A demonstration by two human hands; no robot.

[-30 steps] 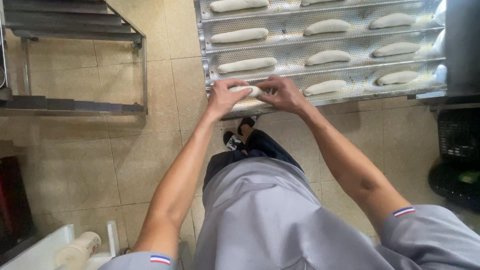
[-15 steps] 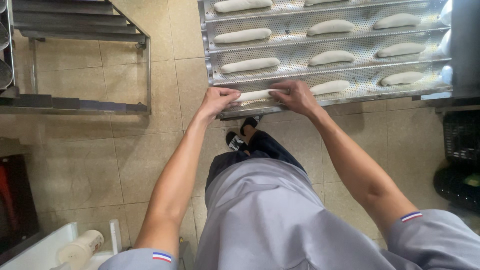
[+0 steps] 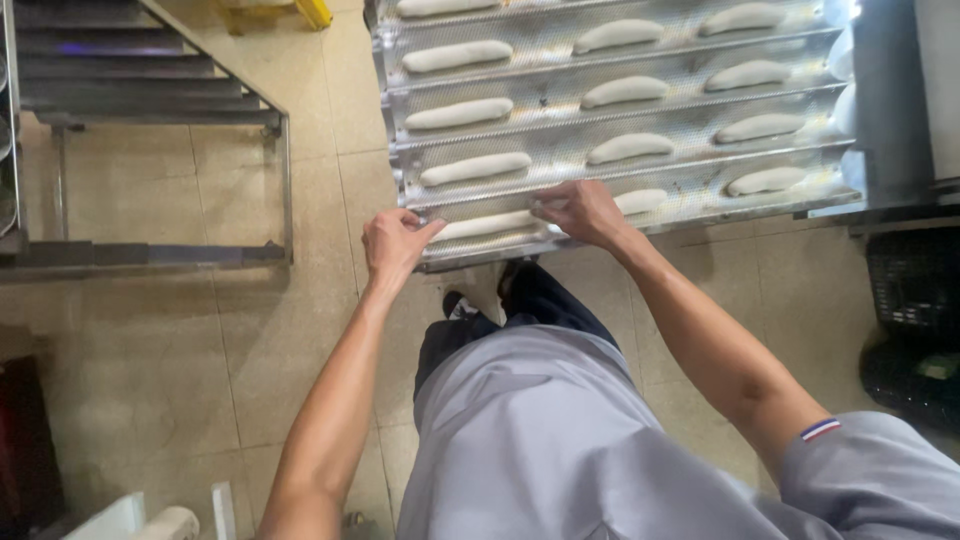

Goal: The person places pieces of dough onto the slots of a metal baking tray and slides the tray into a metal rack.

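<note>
A perforated metal baguette tray (image 3: pixel 700 120) holds several long pale dough pieces lying in its troughs. In the front trough lies one long dough piece (image 3: pixel 485 225), between my two hands. My left hand (image 3: pixel 395 245) is at the tray's front left corner, fingers loosely apart, with a fingertip at the dough's left end. My right hand (image 3: pixel 585 210) rests on the front trough, its fingertips closed on the right end of that dough. A shorter dough piece (image 3: pixel 640 201) lies just right of my right hand.
A low metal rack frame (image 3: pixel 150 250) stands on the tiled floor at the left. A black crate (image 3: pixel 915 290) sits at the right, below a dark cabinet side (image 3: pixel 890 100). My dark shoes (image 3: pixel 460 305) are under the tray's front edge.
My hands, close together on the dough at the tray's front edge, have drawn apart along the front trough. The dough now lies stretched out between them.
</note>
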